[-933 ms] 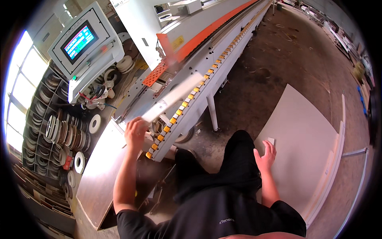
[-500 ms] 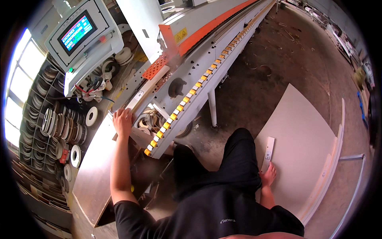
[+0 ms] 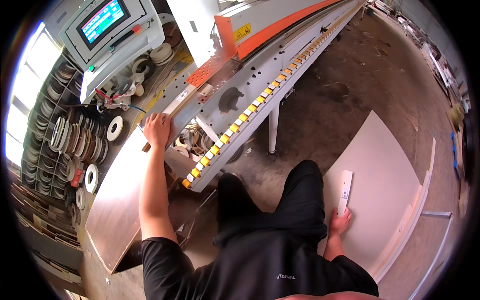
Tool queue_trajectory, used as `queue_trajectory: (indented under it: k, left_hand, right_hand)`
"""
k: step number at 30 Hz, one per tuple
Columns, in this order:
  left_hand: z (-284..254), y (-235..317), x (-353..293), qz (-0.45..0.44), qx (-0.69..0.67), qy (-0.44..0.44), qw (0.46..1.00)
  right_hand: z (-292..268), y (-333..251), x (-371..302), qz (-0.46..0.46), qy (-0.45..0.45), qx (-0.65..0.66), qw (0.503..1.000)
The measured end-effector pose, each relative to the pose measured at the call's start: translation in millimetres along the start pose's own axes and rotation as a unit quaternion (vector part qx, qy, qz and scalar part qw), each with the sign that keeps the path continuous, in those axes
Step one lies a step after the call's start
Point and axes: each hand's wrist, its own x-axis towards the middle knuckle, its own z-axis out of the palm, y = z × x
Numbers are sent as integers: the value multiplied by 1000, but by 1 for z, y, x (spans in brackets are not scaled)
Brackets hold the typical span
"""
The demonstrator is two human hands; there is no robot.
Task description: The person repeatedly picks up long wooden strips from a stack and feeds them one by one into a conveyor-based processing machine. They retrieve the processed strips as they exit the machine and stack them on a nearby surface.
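My left hand (image 3: 157,130) lies at the near end of the machine's feed bed, its fingers curled over a narrow board strip (image 3: 173,106). A small white label is on that strip, which points at an orange perforated plate (image 3: 207,71). Down at the right, my right hand (image 3: 340,220) grips the lower end of a pale board strip (image 3: 347,179), also labelled. This second strip points away from me, above a large pale panel (image 3: 382,175). Part of my right hand's grip is hidden from view.
A control panel with a lit screen (image 3: 104,21) stands at the upper left. Yellow and white rollers (image 3: 235,128) line the machine's rail. A wooden board surface (image 3: 117,210) is beside my left arm. Racked edging rolls (image 3: 75,140) fill the far left.
My left hand and its strip have moved slightly forward toward the orange plate. My right hand still holds its strip, which has shifted a little. The whole view has shifted somewhat.
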Motion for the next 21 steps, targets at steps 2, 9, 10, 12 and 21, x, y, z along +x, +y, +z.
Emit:
queue_trajectory:
  k: [2,9,10,12,21]
  left_hand:
    - [-1,0,0,-1,0,1,1000]
    - [-1,-1,1,4,-7,3,1000]
    - [0,-1,1,3,-7,4,1000]
    - [0,0,2,4,-5,4,1000]
    - [-1,2,1,6,0,3,1000]
  right_hand:
    - [-2,-7,0,-1,9,15,1000]
    - [-4,-8,5,35,-9,-9,999]
    - [-5,-10,4,37,-9,-8,999]
    - [-5,-13,5,43,-10,-9,999]
    - [0,-7,7,34,9,-7,999]
